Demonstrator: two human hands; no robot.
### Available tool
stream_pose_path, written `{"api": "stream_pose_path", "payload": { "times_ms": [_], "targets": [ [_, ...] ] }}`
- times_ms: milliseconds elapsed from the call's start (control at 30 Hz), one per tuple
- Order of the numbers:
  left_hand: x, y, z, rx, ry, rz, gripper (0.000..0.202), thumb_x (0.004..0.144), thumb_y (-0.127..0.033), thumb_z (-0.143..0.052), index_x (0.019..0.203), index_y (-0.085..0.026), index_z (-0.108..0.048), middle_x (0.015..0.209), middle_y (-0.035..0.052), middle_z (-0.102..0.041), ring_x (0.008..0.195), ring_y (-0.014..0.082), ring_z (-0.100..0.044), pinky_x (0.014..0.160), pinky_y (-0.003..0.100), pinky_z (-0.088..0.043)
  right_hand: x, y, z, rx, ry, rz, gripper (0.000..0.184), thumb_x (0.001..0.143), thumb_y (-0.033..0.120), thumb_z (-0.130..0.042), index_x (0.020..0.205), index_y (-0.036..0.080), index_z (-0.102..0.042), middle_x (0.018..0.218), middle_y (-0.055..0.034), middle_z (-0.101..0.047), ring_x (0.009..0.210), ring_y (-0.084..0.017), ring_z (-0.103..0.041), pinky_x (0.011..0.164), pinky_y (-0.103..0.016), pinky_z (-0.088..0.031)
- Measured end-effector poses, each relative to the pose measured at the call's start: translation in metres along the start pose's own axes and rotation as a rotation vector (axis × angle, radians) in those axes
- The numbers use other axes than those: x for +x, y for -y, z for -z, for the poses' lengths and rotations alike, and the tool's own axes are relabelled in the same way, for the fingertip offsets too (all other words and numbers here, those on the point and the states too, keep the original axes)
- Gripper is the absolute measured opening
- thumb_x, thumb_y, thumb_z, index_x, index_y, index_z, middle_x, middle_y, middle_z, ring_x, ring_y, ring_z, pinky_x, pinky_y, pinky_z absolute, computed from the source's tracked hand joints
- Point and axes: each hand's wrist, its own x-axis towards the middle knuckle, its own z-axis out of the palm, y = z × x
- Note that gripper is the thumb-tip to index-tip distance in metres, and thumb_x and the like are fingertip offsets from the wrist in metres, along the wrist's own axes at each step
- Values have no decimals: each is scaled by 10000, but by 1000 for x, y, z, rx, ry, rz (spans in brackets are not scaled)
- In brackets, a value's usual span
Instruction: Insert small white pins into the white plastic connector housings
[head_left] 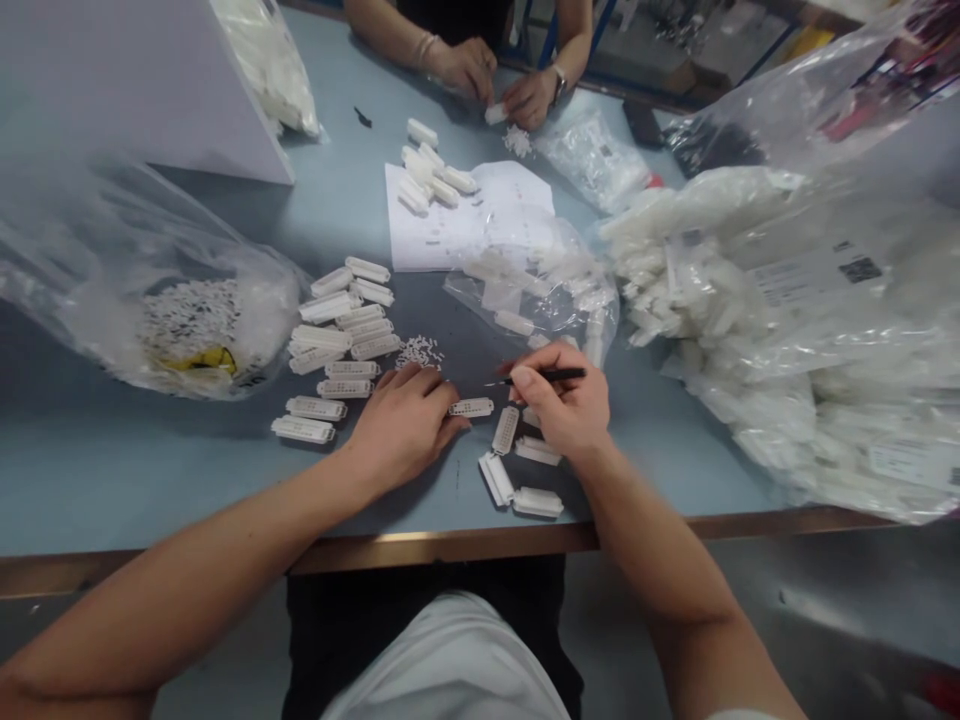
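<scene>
- Left hand [401, 425]: palm down on the table, fingers loosely spread, holding nothing. Its fingertips lie just beside a white plastic connector housing [471, 407]; we cannot tell whether they touch it.
- Right hand [562, 405]: fingers pinched on a slim black pen [551, 375], held roughly level with its tip pointing left, above the housing.
- Hands together: apart, with the housing lying in the gap between them.
- Housing: flat on the blue-grey work table [150, 480], near the front edge, slotted face up. We judge it light and stiff, though perhaps brittle at its thin slot walls, and likely to slide easily. We would take hold of it by its two long sides, clear of the slots.
- Loose housings [505, 430]: a small scatter below the right hand, some on edge, one partly hidden by the hand.
- Housing batch [337, 340]: laid side by side, left of the hands.
- White pins [418, 350]: a small heap just above the left hand. We judge them too tiny to handle except singly.
- Printed paper sheet [442, 225]: farther up the table, with more housings on it.
- Clear plastic bags: one at left [82, 260], one bulging with white parts at right [787, 330].
- Co-worker's hands [529, 98]: across the table, together on a small white part [495, 114].
</scene>
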Motion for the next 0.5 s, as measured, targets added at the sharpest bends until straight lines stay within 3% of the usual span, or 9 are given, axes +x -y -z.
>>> {"api": "stream_pose_path", "payload": {
  "times_ms": [200,500],
  "targets": [
    [0,0,1,1,12,-2,213,932,-397,-670,968,-192,-718,988,115,-686,1036,329,-613,907,494,-518,1,-3,3,-89,-48,-34,287,903,499,-675,806,230,-661,704,3,-693,622,-139,-634,578,-279,-484],
    [0,-1,1,23,14,-8,224,931,-400,-670,967,-182,-709,988,117,-687,1041,335,-613,915,491,-513,2,-1,2,-178,-77,-25,266,890,480,-668,790,233,-670,711,-15,-674,694,-168,-638,592,-293,-474]
  ]
}}
